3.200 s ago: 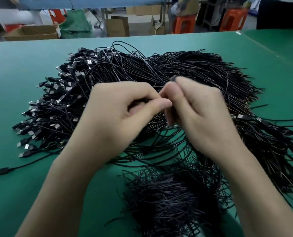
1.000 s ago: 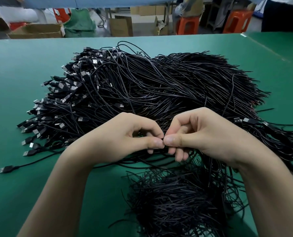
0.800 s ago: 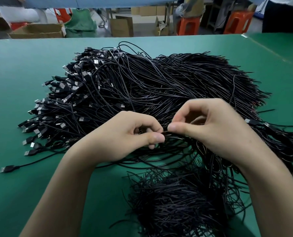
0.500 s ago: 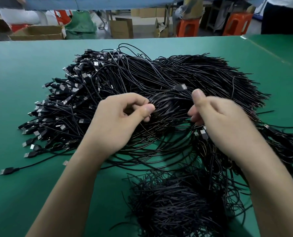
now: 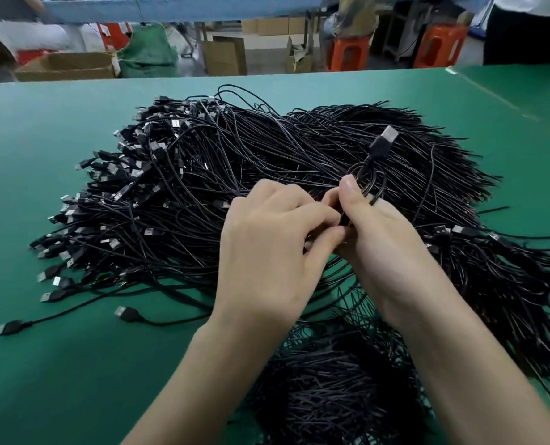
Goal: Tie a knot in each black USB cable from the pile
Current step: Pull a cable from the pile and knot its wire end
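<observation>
Leftmost, on a green table (image 5: 42, 380), metal-tipped plugs fan out from a big pile of black USB cables (image 5: 235, 162). At centre, above the pile, the left hand (image 5: 267, 252) curls its fingers and pinches one cable (image 5: 368, 163). Touching it, the right hand (image 5: 386, 252) clamps that cable's small loop under its thumb; the cable's plug (image 5: 384, 142) pokes up and rightward.

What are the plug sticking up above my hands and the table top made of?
USB plug: silvery tip looks like bare metal; matte black body, probably moulded plastic. Table top: smooth green sheet with soft sheen, perhaps rubber or vinyl.
</observation>
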Available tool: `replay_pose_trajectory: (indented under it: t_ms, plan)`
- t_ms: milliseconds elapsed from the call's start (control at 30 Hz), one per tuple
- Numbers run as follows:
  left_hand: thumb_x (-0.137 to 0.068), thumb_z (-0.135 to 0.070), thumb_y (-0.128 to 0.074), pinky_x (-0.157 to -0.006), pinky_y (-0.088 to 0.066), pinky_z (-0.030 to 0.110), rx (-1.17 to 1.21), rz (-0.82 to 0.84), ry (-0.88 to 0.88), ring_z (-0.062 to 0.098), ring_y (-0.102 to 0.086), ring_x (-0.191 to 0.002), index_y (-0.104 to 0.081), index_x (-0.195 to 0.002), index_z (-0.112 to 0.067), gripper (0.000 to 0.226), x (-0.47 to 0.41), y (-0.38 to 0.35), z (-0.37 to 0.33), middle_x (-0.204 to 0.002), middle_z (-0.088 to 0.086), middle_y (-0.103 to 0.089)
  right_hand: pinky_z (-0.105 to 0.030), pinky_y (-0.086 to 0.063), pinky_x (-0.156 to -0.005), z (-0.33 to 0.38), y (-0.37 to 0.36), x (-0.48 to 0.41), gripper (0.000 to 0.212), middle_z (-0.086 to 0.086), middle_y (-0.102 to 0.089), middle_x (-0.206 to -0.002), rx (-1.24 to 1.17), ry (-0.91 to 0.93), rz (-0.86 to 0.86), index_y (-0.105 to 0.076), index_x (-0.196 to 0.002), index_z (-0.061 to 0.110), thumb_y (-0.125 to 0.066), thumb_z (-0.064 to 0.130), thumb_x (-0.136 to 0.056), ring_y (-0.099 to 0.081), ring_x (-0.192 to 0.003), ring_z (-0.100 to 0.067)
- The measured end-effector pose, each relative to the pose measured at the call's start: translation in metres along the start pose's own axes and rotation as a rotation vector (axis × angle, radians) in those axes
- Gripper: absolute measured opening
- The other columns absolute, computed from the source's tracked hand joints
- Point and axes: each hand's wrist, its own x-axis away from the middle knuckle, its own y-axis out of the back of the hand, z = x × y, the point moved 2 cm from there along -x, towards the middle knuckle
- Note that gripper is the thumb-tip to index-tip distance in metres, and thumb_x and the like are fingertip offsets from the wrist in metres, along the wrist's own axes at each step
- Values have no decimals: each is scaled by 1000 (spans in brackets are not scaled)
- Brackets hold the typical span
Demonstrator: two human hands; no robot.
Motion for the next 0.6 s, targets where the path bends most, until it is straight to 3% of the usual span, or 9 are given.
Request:
replay_pose_trajectory:
  t_ms: [133,233,300,367,433,467,533,600]
  plan:
    - [-92,-35,-75,-88,-46,37,44,-8,-27,13,-59,-95,-82,-95,-27,11,-3,4,-1,-88,-16,-67,-38,-45,-67,3,5,-1,42,-2,-60,-65,310,202,-98,-52,-78,15,-39,37,-110,-58,-63,-18]
    - [-96,-38,-66,-93,-48,19,277,-11,176,3,-64,-108,-76,-119,-29,26,-7,10,5,-107,-19,-72,-27,-37,-56,9,6,1,38,5,-51,-55,465,321,-114,-47,-75,23,-38,35,-110,-47,-48,-5]
    - [-99,-45,-60,-94,-48,12,475,117,323,-8,-62,-115,-67,-137,-29,42,-6,6,4,-118,-20,-72,-21,-40,-58,10,1,5,30,20,-62,-67,579,363,-117,-55,-84,33,-40,35,-109,-56,-59,-3]
    - [-98,-53,-60,-92,-55,24,605,196,370,-7,-66,-105,-68,-122,-32,33,-3,-1,-3,-109,-15,-74,-33,-50,-67,8,-6,9,21,12,-71,-92,708,339,-96,-60,-106,33,-39,37,-108,-65,-77,-9]
    - [-95,-54,-62,-83,-57,42,686,142,388,13,-69,-88,-64,-98,-32,22,-1,-3,-9,-95,-1,-74,-40,-50,-63,7,-10,12,18,5,-69,-90,873,320,-69,-54,-111,32,-37,34,-105,-64,-76,-22]
    - [-97,-49,-64,-79,-55,48,707,96,378,22,-67,-83,-66,-93,-24,26,-1,-4,-9,-90,7,-72,-39,-47,-59,7,-11,12,19,6,-65,-83,969,330,-66,-52,-111,30,-35,33,-104,-61,-72,-22]
    - [-102,-35,-64,-62,-49,47,716,34,350,26,-54,-67,-66,-86,-8,32,-2,-5,-6,-74,14,-62,-38,-41,-55,12,-13,15,27,8,-60,-77,1065,337,-81,-51,-115,26,-29,37,-106,-58,-68,-20]
    - [-104,-22,-64,-59,-49,32,778,-7,347,9,-53,-63,-68,-81,-8,28,-3,-3,-1,-65,-1,-61,-42,-48,-63,16,-15,17,37,5,-67,-86,1028,329,-54,-52,-123,24,-26,45,-107,-62,-76,-25]
